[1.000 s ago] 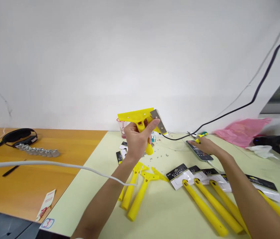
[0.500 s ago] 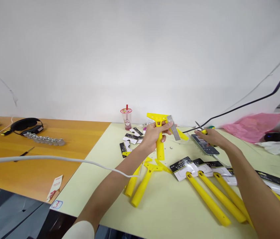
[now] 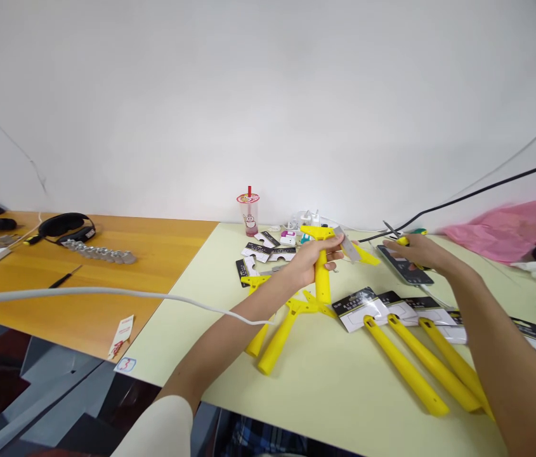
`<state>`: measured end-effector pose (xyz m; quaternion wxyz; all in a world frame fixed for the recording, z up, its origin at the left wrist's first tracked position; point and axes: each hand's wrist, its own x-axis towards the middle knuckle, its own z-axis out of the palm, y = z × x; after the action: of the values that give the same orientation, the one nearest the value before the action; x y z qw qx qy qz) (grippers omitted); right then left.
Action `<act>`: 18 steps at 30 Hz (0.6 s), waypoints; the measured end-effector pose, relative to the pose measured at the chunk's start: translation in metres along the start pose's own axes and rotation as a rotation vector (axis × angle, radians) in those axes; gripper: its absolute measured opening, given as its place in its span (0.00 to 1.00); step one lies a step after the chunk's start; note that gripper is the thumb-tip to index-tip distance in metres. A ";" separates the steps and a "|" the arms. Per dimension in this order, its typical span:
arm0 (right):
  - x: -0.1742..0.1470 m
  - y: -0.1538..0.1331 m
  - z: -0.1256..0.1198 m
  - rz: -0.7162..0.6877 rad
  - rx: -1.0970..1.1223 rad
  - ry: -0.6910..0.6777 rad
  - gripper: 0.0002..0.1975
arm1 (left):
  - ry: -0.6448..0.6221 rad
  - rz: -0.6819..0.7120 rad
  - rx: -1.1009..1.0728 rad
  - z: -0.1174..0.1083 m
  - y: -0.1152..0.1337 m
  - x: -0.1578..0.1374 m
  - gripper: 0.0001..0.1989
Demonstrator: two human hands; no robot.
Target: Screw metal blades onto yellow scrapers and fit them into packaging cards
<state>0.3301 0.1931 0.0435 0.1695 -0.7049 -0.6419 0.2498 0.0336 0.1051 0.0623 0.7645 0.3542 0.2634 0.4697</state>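
In the middle of the head view, my left hand (image 3: 310,259) is closed around the handle of a yellow scraper (image 3: 323,285), held upright with its wide head on top. A flat grey metal blade (image 3: 350,247) sticks out beside its fingertips, and a loose yellow plate (image 3: 366,255) shows just behind it. To the right, my right hand (image 3: 424,251) grips a screwdriver (image 3: 403,241) by its yellow handle, over the phone. Its thin shaft points up and to the left, apart from the scraper. The fingers partly hide the handle.
Yellow scraper handles (image 3: 277,343) lie below my left forearm. Several packaged scrapers (image 3: 405,368) with black-and-white cards lie at right, near a phone (image 3: 413,273). A drink cup (image 3: 249,216) and blade cards (image 3: 257,251) stand behind. A white cable (image 3: 106,292) crosses in front.
The view has shifted, so the table's things appear slightly higher and further right. Both hands keep their grips on the scraper and the screwdriver. The blade looks turned a little.
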 end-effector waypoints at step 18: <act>-0.103 -0.096 -0.013 -0.684 0.217 -0.247 0.32 | -0.028 -0.217 -0.196 -0.011 -0.022 0.015 0.04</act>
<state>0.2535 0.1040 0.1214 0.2382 -0.3925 -0.8255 0.3284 0.0435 0.1157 0.0375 0.8454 0.2538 0.2425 0.4026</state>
